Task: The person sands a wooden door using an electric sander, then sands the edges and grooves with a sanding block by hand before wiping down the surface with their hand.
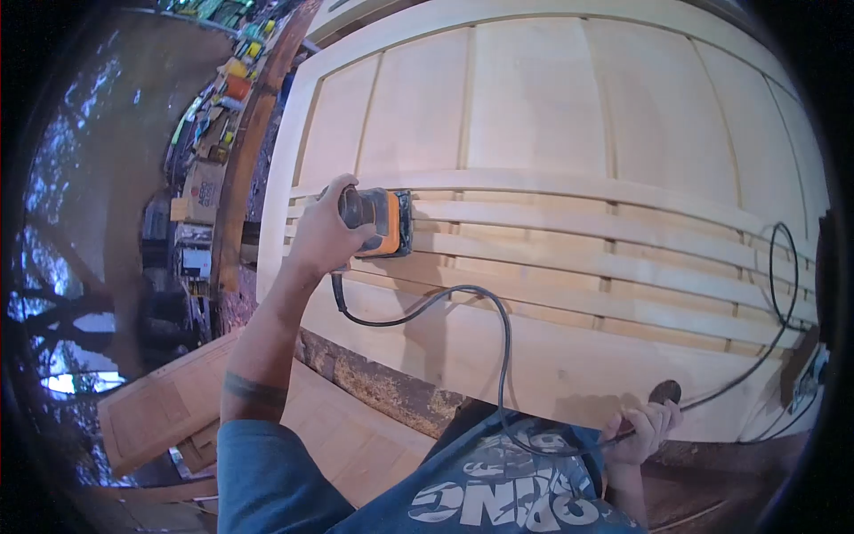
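Observation:
My left hand (331, 230) is closed around an orange and black electric sander (384, 222). The sander's pad rests against the slats of a pale wooden panel door (534, 98), near its left edge. From the sander, a black power cord (507, 347) loops down across the wood toward my right hand (642, 432). That hand is closed at the door's lower edge, with the cord passing through or against it. A dark rounded object (665, 392) shows just above its fingers; I cannot make out its kind.
The cord makes a tall loop at the door's right end. More wooden panels (169, 405) lie at lower left. Beyond a brown wooden beam (245, 169) stand a cardboard box (203, 189) and several bottles and small items. A worn beam (382, 387) runs beneath the door.

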A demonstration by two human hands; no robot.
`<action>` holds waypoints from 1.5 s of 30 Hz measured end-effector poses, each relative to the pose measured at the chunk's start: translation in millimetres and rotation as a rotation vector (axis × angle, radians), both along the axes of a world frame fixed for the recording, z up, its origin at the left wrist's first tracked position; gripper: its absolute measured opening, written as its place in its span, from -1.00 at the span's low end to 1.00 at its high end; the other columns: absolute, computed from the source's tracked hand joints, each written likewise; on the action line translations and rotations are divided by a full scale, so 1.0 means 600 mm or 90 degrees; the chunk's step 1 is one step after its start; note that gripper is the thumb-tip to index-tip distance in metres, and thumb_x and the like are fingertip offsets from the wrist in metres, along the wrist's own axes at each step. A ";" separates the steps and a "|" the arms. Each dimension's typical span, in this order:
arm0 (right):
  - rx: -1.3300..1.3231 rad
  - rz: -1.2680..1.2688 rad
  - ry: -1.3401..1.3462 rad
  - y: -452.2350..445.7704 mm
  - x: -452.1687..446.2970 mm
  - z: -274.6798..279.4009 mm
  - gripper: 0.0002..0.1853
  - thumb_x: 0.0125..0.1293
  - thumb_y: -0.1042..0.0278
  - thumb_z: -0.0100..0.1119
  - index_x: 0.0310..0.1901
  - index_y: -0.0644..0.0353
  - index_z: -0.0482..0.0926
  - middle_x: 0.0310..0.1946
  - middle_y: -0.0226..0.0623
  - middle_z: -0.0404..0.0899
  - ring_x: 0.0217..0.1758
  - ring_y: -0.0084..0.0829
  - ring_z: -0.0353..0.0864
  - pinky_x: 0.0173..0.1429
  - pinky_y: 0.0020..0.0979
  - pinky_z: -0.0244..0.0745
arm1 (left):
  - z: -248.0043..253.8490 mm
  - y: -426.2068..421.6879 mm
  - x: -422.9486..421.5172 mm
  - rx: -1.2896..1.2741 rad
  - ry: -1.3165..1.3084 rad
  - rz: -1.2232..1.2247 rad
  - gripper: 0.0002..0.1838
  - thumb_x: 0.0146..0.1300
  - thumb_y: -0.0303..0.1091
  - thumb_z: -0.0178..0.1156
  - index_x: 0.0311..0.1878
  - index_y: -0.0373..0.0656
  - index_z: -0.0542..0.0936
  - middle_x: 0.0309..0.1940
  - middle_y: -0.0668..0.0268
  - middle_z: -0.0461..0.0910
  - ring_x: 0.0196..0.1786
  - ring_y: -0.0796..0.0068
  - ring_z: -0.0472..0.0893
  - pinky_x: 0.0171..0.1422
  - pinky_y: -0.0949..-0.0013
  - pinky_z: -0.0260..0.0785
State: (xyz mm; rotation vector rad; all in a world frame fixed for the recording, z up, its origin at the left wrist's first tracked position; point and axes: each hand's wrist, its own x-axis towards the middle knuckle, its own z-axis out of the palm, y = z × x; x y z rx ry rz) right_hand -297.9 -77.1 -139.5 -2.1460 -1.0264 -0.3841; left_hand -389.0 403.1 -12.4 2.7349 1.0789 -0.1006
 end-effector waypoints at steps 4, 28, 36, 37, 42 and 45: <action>0.030 0.017 0.008 0.004 -0.013 0.014 -0.81 0.38 0.22 0.17 -0.12 0.06 0.40 -0.35 -0.32 0.47 -0.29 -0.27 0.47 0.29 0.06 0.27 | 0.020 -0.060 0.050 -0.026 -0.003 -0.033 -0.28 -0.04 -0.32 0.44 0.26 -0.11 0.43 -0.05 -0.01 0.62 0.05 -0.06 0.61 0.16 0.09 0.49; 0.022 -0.216 -0.119 -0.078 0.061 -0.038 -0.88 0.30 0.52 0.29 -0.21 0.22 0.52 -0.55 -0.32 0.40 -0.39 -0.27 0.42 0.09 -0.05 0.44 | -0.011 0.087 -0.089 0.001 -0.039 0.032 -0.26 -0.03 -0.29 0.47 0.27 -0.15 0.42 -0.11 0.03 0.66 -0.07 0.08 0.72 0.06 0.15 0.57; 0.009 -0.254 -0.050 -0.079 0.055 -0.030 -0.88 0.33 0.49 0.23 -0.29 0.17 0.46 -0.49 -0.33 0.43 -0.34 -0.21 0.42 0.13 -0.02 0.38 | 0.014 -0.103 0.068 -0.032 -0.051 -0.082 -0.29 -0.03 -0.35 0.43 0.27 -0.12 0.45 -0.02 -0.06 0.60 -0.01 -0.05 0.67 0.08 0.12 0.56; 0.005 -0.254 -0.053 -0.084 0.055 -0.034 -0.88 0.33 0.49 0.23 -0.29 0.17 0.46 -0.48 -0.33 0.43 -0.34 -0.20 0.42 0.13 -0.02 0.38 | 0.020 -0.123 0.085 -0.034 -0.021 -0.071 -0.28 -0.04 -0.35 0.43 0.27 -0.11 0.45 -0.02 -0.06 0.61 0.00 -0.06 0.66 0.09 0.13 0.56; -0.021 -0.253 -0.065 -0.100 0.061 -0.041 -0.89 0.33 0.51 0.22 -0.31 0.17 0.47 -0.46 -0.31 0.47 -0.34 -0.20 0.43 0.12 -0.03 0.38 | 0.003 -0.081 0.056 -0.091 -0.086 -0.045 -0.27 -0.04 -0.35 0.45 0.27 -0.12 0.44 -0.03 -0.05 0.62 0.01 -0.01 0.68 0.11 0.15 0.55; -0.001 -0.237 -0.113 -0.088 0.064 -0.037 -0.89 0.35 0.50 0.21 -0.31 0.16 0.47 -0.48 -0.32 0.44 -0.37 -0.22 0.43 0.14 -0.02 0.38 | 0.012 -0.020 0.005 -0.092 -0.072 0.048 -0.27 -0.05 -0.34 0.47 0.26 -0.14 0.43 -0.07 -0.01 0.65 0.00 0.05 0.69 0.11 0.16 0.55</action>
